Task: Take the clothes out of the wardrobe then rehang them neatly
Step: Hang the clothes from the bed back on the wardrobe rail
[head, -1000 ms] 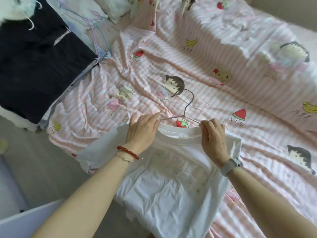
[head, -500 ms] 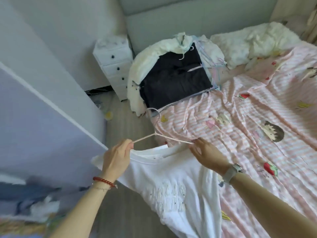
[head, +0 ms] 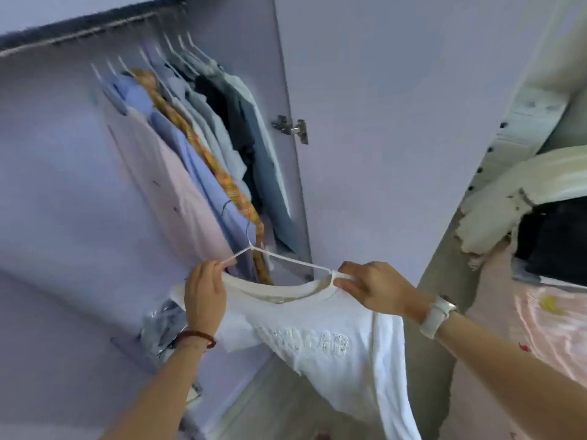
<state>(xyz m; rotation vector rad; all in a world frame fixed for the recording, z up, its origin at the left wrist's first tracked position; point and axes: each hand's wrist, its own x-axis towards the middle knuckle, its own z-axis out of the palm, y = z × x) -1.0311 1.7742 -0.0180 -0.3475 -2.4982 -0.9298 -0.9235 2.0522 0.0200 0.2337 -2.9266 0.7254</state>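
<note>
A white t-shirt (head: 320,338) with raised lettering hangs on a thin white hanger (head: 286,258) in front of me. My left hand (head: 205,293) grips the hanger's left arm and the collar there. My right hand (head: 371,287) pinches the hanger's right arm together with the collar. The hanger's hook points up toward the open wardrobe (head: 63,154). Inside, several garments (head: 203,147) hang on a rail (head: 79,30): pink, blue, orange patterned, grey and dark ones.
The wardrobe's open door (head: 397,122) with a metal hinge (head: 290,127) stands just right of the hanging clothes. A pile of clothes (head: 540,217) lies on the pink-striped bed (head: 546,319) at right. A white drawer unit (head: 521,122) stands behind it.
I have turned from the bed to the wardrobe, lifting the white t-shirt on its hanger off the bed and carrying it in both hands to the open wardrobe.
</note>
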